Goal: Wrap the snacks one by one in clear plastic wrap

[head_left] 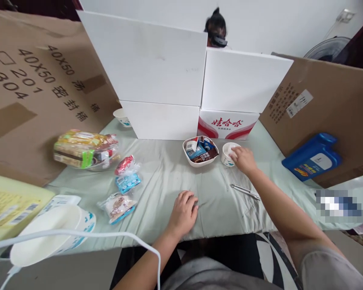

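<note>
My right hand (244,159) is at a small white paper cup (228,160) with a blue print, its fingers bent over the right side of the rim and closed on it. Something whitish shows inside the cup, but I cannot make out what. Just left of the cup stands a white bowl (200,163) filled with blue, brown and white snack packets (196,151). My left hand (184,212) rests on the green tablecloth (157,177) nearer to me, fingers loosely bent, holding nothing. A silver pen-like tool (245,191) lies below my right hand.
Snack packs (125,181) and a bagged heap of snacks (84,149) lie left. A large paper tub (53,233) and white cable (109,233) are near left. White boxes (160,60) wall the back, a person behind. A blue bottle (313,157) leans right against cardboard (329,96).
</note>
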Demonstrator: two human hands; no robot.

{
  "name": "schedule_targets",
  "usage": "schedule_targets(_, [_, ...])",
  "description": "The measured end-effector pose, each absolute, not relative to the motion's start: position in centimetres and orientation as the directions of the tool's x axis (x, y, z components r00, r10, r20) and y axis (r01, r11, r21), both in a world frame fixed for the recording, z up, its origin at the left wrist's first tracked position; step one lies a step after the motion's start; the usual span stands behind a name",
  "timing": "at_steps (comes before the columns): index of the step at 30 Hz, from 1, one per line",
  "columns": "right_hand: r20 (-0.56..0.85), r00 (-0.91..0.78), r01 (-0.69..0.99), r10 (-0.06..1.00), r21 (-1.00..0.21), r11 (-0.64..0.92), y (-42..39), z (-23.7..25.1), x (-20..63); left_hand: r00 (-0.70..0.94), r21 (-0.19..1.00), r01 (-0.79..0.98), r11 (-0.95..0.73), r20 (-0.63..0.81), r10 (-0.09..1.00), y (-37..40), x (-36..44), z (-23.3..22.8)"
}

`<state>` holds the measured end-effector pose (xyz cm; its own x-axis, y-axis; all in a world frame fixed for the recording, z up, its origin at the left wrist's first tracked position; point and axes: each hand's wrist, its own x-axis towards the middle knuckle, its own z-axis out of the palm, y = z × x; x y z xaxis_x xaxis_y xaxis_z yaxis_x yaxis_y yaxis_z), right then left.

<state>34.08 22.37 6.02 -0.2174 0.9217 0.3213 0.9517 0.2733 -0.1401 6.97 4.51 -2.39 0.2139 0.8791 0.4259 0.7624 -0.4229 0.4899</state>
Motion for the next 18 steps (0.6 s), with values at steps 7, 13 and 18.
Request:
schedule_targets(7, [0.418,-0.271,0.951,0.867,-0.024,0.309,21.6,4.2,32.5,0.206,0.523,0.743,-0.418,0.415,0.886,4.5,7.0,-2.1])
schedule_targets(13, [0.493,-0.590,0.691,0.639,-0.102,0.716,18.4,4.1,26.7,0.201,0.539,0.752,-0.379,0.360,0.911,4.4,7.3,-1.7])
schedule_targets(18, [0.408,-0.632,0.676,0.659,-0.125,0.726,18.4,1.6,22.5,0.196,0.544,0.759,-0.357,0.331,0.923,4.2,7.3,-1.4])
